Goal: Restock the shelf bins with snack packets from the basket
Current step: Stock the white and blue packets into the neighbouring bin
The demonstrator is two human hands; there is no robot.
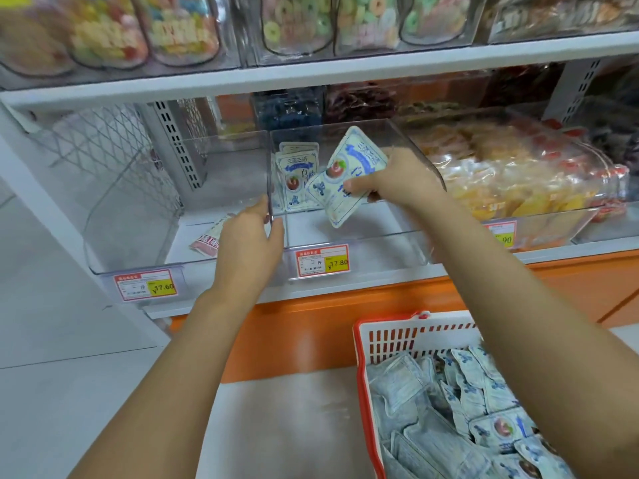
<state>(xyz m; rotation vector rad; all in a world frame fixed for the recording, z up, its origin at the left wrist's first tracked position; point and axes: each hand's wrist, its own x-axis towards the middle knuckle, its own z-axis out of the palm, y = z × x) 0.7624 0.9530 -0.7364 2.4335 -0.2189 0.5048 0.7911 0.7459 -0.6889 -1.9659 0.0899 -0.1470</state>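
Note:
My right hand (pixel 397 179) pinches a white-and-blue snack packet (pixel 345 174) and holds it tilted inside the middle clear shelf bin (pixel 363 236). More packets of the same kind (pixel 295 181) stand upright at the back left of that bin. My left hand (pixel 250 233) grips the bin's left wall near the front. At the lower right, the red-and-white basket (pixel 390 335) holds several of the same packets (pixel 460 426).
The left clear bin (pixel 138 257) holds a single red packet (pixel 207 242) lying flat. The right bin (pixel 539 188) is piled with yellow and orange packets. Price tags (pixel 323 261) hang on the bin fronts. An upper shelf (pixel 311 69) carries bins of colourful sweets. An orange cabinet (pixel 345 312) sits below.

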